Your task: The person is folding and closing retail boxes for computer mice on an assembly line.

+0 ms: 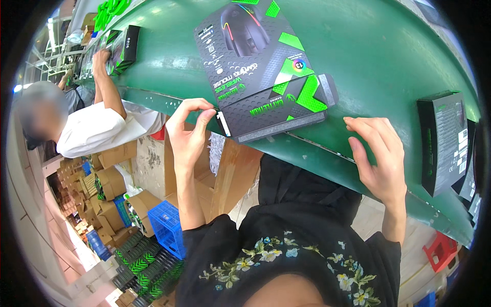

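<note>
A flat black and green computer mouse box [255, 77] lies on the green table in front of me, with a picture of a mouse printed on its face. Its end flap [279, 110] is folded out toward me, and small side flaps stick out at both ends. My left hand [189, 133] pinches thumb and forefinger together at the small left side flap [223, 124], which shows a white patch. To the right of the box, my right hand [379, 153] is held apart from it over the table edge, fingers spread and bent, with nothing in it.
More mouse boxes [444, 140] stand at the right; others [125, 51] stand at the far left beside a co-worker in a white shirt [102, 130]. A blue crate [166, 225], cartons [110, 181], stacked black-green packages [143, 266] and a red stool [441, 250] are below.
</note>
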Motion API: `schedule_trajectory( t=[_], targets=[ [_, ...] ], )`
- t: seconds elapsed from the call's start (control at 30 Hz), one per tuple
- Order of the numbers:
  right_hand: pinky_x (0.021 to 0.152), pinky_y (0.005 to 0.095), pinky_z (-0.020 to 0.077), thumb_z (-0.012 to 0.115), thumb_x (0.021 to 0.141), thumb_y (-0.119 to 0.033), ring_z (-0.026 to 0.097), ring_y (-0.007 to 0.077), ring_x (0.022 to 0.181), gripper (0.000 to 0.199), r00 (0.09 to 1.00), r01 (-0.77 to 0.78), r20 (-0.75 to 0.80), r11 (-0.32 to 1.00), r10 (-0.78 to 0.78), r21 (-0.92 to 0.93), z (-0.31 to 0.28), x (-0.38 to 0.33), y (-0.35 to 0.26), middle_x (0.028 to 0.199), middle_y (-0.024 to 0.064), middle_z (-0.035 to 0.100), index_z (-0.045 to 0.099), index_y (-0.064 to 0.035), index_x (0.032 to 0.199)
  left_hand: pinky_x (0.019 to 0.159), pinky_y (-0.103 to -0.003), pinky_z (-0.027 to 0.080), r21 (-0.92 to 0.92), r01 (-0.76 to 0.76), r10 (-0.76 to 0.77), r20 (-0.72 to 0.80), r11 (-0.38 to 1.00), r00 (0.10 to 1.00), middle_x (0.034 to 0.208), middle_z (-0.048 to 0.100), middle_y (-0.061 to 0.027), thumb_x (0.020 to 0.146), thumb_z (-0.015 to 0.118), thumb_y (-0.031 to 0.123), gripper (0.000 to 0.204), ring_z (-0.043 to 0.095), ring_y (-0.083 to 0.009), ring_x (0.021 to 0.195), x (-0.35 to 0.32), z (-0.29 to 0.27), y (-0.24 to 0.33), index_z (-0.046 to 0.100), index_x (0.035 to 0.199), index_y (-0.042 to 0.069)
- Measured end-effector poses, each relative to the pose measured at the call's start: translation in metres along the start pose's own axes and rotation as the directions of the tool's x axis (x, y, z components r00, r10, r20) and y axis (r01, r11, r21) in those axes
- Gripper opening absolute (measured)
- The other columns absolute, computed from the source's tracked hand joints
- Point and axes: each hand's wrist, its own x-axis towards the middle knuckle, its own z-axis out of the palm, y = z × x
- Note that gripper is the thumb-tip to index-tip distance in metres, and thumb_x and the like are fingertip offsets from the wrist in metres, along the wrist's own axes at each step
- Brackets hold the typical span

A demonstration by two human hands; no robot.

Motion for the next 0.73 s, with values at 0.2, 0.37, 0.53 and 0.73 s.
schedule_trajectory(
  t=[0.2,0.37,0.53,0.73],
  targets=[
    [0.072,0.0366,0.0478,0.069,0.073,0.005,0.061,0.0287,0.081,0.034,1.0,-0.008,-0.011,1.0,0.008,-0.006,-0.001,-0.001,0.002,0.096,0.0115,0.065,0.065,-0.0014,0.106,0.072,-0.031,0.047,0.189,-0.109,0.096,0.077,0.976,0.992,0.083,0.066,-0.0074,0.077,0.071,-0.004,0.014,0.062,-0.0223,0.079,0.002,0.009,0.016,0.064,0.087,0.001],
    [0.07,0.0366,0.0476,0.069,0.073,0.005,0.06,0.0292,0.08,0.035,0.999,-0.005,-0.039,0.999,0.003,-0.042,-0.002,-0.005,0.005,0.096,0.0117,0.065,0.065,-0.0017,0.107,0.069,-0.033,0.046,0.275,-0.189,0.181,0.053,0.943,0.982,0.083,0.065,-0.0081,0.078,0.067,-0.006,0.014,0.06,-0.0249,0.076,-0.001,0.022,0.021,0.061,0.087,0.002],
    [0.069,0.0367,0.0473,0.069,0.072,0.005,0.059,0.0291,0.079,0.036,0.999,0.01,-0.041,0.998,-0.012,-0.055,-0.003,-0.007,0.009,0.095,0.0112,0.065,0.065,-0.0016,0.108,0.068,-0.034,0.045,0.337,-0.208,0.198,0.065,0.918,0.978,0.084,0.064,-0.0082,0.078,0.065,-0.008,0.015,0.059,-0.0267,0.075,-0.002,0.029,0.024,0.059,0.088,0.002],
    [0.071,0.0366,0.0477,0.07,0.072,0.004,0.06,0.0288,0.08,0.038,1.0,0.006,-0.029,0.997,-0.008,-0.071,-0.002,-0.009,0.007,0.096,0.0113,0.065,0.064,-0.0019,0.11,0.07,-0.037,0.045,0.451,-0.229,0.254,0.005,0.863,0.967,0.085,0.063,-0.0099,0.074,0.065,-0.009,0.02,0.059,-0.0292,0.076,-0.008,0.04,0.023,0.058,0.089,0.003]
  ],
)
